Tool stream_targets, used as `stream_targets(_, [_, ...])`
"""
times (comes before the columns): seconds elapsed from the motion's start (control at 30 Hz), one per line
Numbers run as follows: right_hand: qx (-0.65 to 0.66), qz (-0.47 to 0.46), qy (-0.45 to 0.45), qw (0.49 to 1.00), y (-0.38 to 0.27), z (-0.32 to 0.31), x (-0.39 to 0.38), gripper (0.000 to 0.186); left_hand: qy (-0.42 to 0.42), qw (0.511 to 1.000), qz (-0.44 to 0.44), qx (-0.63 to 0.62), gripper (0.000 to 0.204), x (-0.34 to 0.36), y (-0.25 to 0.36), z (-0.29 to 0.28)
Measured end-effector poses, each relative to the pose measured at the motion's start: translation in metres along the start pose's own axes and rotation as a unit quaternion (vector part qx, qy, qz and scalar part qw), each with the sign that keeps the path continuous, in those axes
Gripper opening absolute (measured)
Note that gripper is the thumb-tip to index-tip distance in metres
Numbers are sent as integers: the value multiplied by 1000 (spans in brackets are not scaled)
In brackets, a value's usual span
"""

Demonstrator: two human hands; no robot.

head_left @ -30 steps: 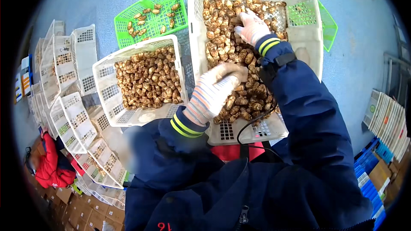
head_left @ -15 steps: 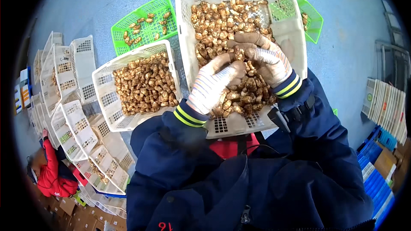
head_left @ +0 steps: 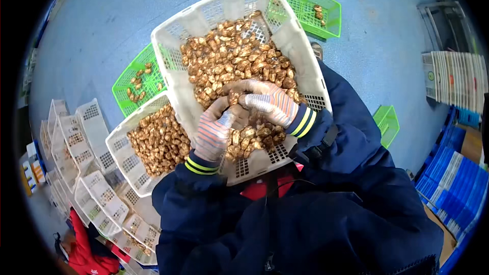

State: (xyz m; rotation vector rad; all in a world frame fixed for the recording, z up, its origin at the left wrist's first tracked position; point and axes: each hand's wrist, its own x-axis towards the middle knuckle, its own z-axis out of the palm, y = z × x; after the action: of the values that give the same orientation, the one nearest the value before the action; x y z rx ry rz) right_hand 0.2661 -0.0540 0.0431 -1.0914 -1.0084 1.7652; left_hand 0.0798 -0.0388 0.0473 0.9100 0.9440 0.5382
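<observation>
A large white perforated basket (head_left: 172,86) holds many small brown, lumpy pieces (head_left: 237,56) that look like mushrooms or tubers. My left hand (head_left: 214,130) and my right hand (head_left: 270,102), both in striped gloves, meet over its near half, fingers curled round a brown piece (head_left: 234,98). Which hand bears its weight is unclear. Beside this basket at the left sits a smaller white basket (head_left: 122,147), heaped with similar pieces.
Green baskets (head_left: 125,84) (head_left: 331,18) (head_left: 387,122) lie around. Nested white crates (head_left: 91,114) stand at left, where a person in red (head_left: 86,249) works at the lower edge. At right are stacks of white boards (head_left: 453,76) and blue crates (head_left: 448,188) on the blue floor (head_left: 372,30).
My right hand has come down from the back of the pile to meet my left hand around a piece. The view has turned, shifting the baskets leftward in the picture.
</observation>
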Motion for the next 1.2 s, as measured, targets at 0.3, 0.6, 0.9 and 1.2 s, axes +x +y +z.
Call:
stream_targets(0.3, [-28, -52, 37, 998, 2, -14, -11, 32, -3, 1000, -20, 5, 39, 8, 1, 14])
stream_targets(0.6, [-78, -27, 19, 996, -19, -12, -15, 37, -42, 996, 4, -73, 37, 17, -3, 9])
stream_targets(0.9, [-446, -75, 305, 838, -97, -245, 8, 45, -43, 999, -15, -12, 38, 18, 2, 11])
stream_targets(1.2, [-627, 323, 208, 678, 52, -398, 34, 68, -123, 925, -223, 283, 29, 26, 5, 19])
